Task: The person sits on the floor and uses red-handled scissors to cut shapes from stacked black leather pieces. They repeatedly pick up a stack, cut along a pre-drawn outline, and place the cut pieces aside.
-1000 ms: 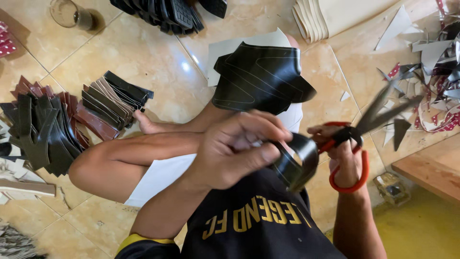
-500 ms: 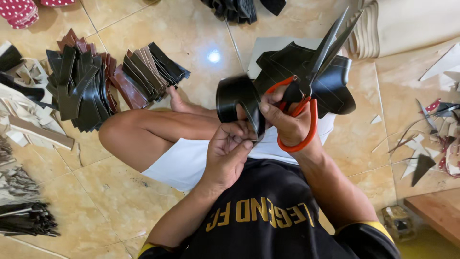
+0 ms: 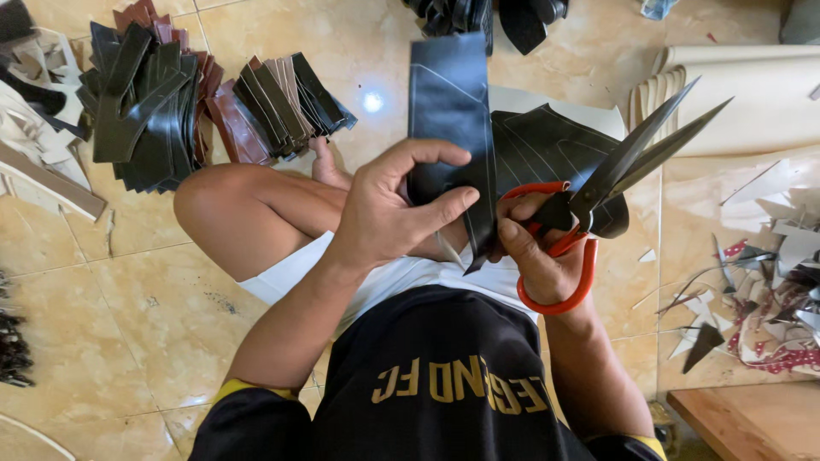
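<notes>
Person seated on tiled floor [image 3: 128,299], legs folded, seen from the head camera looking down.

Left hand [image 3: 389,213]: fingers closed around a long black strip [image 3: 448,111] of leather-like material, thumb on the near face, other fingers curled over the strip's left edge. Strip held upright in front of the body, upper end pointing toward the far edge of the floor, lower end tapering to a point just above the lap.

Right hand [image 3: 538,252]: fingers through the red loops of a pair of scissors [image 3: 623,166] and gripping them. Dark blades slightly parted, tips pointing up and right, not touching the strip. Right fingertips lie just beside the strip's lower right edge; cannot tell whether they pinch it.

Behind the strip, a dark cut sheet [image 3: 547,145] with faint drawn lines lies over the knees on a pale sheet.

Surroundings: fanned stack of black and brown cut pieces [image 3: 154,102] on the floor toward the far left corner, a smaller fan of brown-black strips [image 3: 290,102] just beside it, near the left foot. Cream rolled material [image 3: 752,94] at far right. Pile of offcuts [image 3: 769,282], white, dark and red, along the right edge. Wooden board [image 3: 752,423] at near right corner.
</notes>
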